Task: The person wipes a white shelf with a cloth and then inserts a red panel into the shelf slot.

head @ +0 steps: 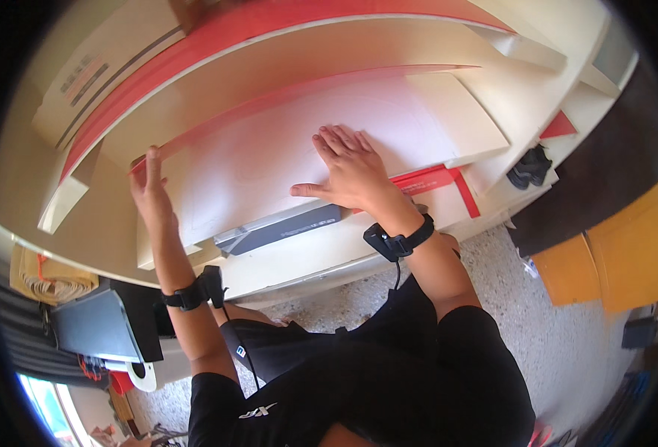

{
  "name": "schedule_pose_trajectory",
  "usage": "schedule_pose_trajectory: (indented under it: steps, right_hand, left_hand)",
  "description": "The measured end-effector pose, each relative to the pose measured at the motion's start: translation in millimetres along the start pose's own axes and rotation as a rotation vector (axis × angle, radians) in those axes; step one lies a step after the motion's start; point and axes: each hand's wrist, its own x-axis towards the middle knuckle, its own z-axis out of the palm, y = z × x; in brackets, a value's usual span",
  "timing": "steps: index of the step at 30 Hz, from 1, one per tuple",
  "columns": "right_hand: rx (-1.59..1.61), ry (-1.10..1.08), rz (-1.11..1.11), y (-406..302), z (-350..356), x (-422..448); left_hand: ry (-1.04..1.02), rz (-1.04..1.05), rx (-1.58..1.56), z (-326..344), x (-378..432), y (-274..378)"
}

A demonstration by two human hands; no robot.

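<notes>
A long, pale sheet (251, 151) with a pinkish red far edge lies over a cream box (469, 120) on a shelf. At the sheet's far left corner is my left hand (154, 195), with its thumb raised over the red edge and its other fingers mostly hidden; it appears to pinch that corner. My right hand (354, 167) rests palm down on the sheet, right of its middle, thumb spread away from the fingers. Below the sheet's near edge, a dark grey box (281, 229) with lettering and a red box (427, 181) stick out.
A red-edged upper shelf (284, 28) curves behind the sheet. Black objects (530, 166) sit on the right ledge. Orange-yellow panels (603, 257) stand at right. A rolled bundle (55, 276) and a dark, flat-topped case (97, 327) are at left. The floor (491, 268) is speckled.
</notes>
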Motion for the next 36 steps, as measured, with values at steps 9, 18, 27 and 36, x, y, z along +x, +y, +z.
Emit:
schedule_pose_trajectory:
  steps: [9, 18, 27, 36]
  right_hand:
    - [-0.063, 0.128, 0.047, 26.4, -35.8, -72.5]
    - [-0.24, 0.282, 0.115, 87.0, -49.8, -106.7]
    - [-0.167, 0.53, 0.058, 101.2, -33.4, -112.0]
    - [-0.033, 0.392, -0.01, 109.5, -67.2, -99.9]
  left_hand:
    - [-0.043, 0.121, 0.028, -3.6, -20.3, -8.1]
    - [-0.118, 0.139, -0.007, -12.2, -19.9, -13.7]
    - [-0.066, 0.157, -0.017, -9.4, -24.2, -22.2]
    - [-0.065, 0.163, -0.001, -7.1, -27.3, -18.7]
